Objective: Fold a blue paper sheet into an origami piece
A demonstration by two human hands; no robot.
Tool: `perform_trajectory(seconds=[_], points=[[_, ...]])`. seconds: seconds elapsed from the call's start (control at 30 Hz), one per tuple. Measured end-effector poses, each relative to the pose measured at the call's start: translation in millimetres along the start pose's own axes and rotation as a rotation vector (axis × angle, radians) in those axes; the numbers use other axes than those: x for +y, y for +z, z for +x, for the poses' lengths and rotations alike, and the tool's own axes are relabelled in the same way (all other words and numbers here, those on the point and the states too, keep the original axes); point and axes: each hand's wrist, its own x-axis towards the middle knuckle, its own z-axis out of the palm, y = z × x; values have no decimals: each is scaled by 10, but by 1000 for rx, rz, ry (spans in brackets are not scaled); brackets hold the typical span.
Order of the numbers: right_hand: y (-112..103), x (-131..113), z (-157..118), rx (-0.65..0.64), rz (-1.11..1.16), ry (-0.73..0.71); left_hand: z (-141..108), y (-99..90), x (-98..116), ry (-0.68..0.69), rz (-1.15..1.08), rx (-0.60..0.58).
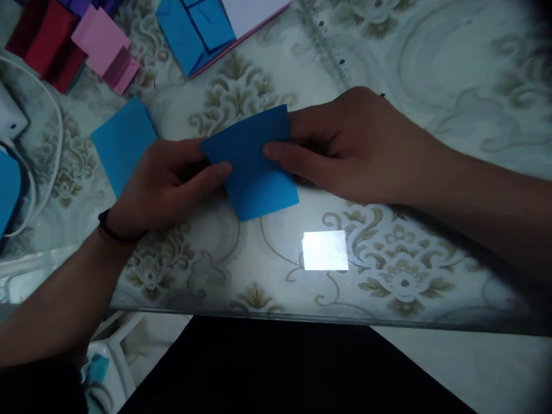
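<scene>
Left hand (157, 187), right hand (360, 146) pinch paper (256, 181) by left, right edges; light, even thumb pressure should avoid creases.

Plain blue paper (254, 187) at centre; a blue sheet (123, 141) at centre left. Upper left, a dark red folded piece (49, 46), a pink folded piece (102, 43) and a purple piece (80, 6). Throughout, a pale tablecloth (401, 276) patterned with olive-gold floral scrolls. Black wristband (112, 231) at left; black clothing (284, 368) at bottom centre.

Pinching blue paper (256, 181) at both sides with left hand (159, 187) and right hand (362, 149), over floral tabletop (267, 270), near second blue sheet (123, 141).
</scene>
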Motion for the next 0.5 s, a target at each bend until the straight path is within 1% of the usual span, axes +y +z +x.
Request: perform_trajectory(seconds=[0.23, 0.37, 0.5], points=[[5, 14, -19, 8, -38, 3, -11, 1, -6, -30, 40, -1], [13, 19, -27, 17, -80, 8, -13, 2, 1, -20, 57, 0], [10, -10, -24, 2, -75, 40, -6, 7, -3, -16, 12, 1]])
